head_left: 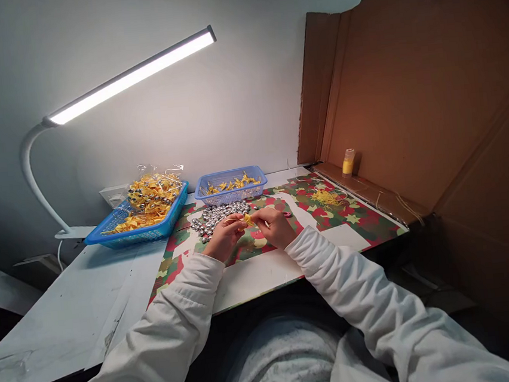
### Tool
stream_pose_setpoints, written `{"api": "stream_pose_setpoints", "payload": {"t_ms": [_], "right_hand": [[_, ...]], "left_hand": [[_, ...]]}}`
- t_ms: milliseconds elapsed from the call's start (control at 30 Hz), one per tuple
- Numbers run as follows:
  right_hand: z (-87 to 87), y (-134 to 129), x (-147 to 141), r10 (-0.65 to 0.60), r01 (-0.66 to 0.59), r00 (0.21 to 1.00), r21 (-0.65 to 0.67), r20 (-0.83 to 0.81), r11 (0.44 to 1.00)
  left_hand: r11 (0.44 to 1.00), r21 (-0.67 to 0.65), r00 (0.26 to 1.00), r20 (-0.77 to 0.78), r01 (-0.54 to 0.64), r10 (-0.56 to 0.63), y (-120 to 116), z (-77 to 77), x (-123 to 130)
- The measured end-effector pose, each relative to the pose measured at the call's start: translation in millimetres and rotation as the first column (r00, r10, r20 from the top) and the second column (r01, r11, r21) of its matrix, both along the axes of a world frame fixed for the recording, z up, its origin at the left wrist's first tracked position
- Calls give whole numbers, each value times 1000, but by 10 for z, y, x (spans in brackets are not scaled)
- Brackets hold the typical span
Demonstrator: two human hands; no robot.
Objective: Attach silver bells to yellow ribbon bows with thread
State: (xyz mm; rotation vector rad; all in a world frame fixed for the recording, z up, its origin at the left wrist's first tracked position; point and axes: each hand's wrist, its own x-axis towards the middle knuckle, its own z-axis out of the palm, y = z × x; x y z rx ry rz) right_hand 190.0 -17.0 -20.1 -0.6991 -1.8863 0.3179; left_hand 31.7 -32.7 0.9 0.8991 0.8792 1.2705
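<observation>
Both my hands meet over the patterned sheet at the middle of the table. My left hand [226, 237] is closed, its fingertips at a small yellow piece [249, 220]. From the right, my right hand [275, 226] pinches the same yellow piece. Just behind my left hand lies a pile of shiny silver beads [221, 214]. Beyond the pile, a small blue-violet basket [231, 196] holds yellow pieces. A small pink object [288, 215] lies beside my right hand, partly hidden.
A larger blue basket [135, 234] heaped with yellow pieces and clear bags stands left, near a lit lamp [135, 75]. Yellow strands [327, 197] lie at the right. A yellow bottle [348, 164] stands by the tall cardboard wall [416, 91].
</observation>
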Motion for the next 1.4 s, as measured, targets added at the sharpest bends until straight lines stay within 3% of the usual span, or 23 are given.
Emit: {"api": "stream_pose_setpoints", "payload": {"t_ms": [333, 767, 1000, 1300, 1400], "right_hand": [[8, 8, 3, -3, 2, 998, -6, -57, 1000], [-9, 37, 52, -95, 74, 986, 151, 138, 986], [-23, 29, 30, -63, 50, 986, 87, 156, 995], [12, -8, -3, -16, 16, 1000, -43, -9, 999], [11, -24, -27, 10, -21, 997, -143, -79, 990]], "left_hand": [[998, 62, 1000, 1, -4, 4, 23, -20, -17], [999, 45, 1000, -15, -18, 19, 25, -43, -15], [999, 53, 999, -36, -13, 15, 19, -49, -19], [998, 60, 1000, -27, -10, 12, 26, -51, -23], [998, 53, 1000, -18, -17, 18, 35, -53, -22]]}}
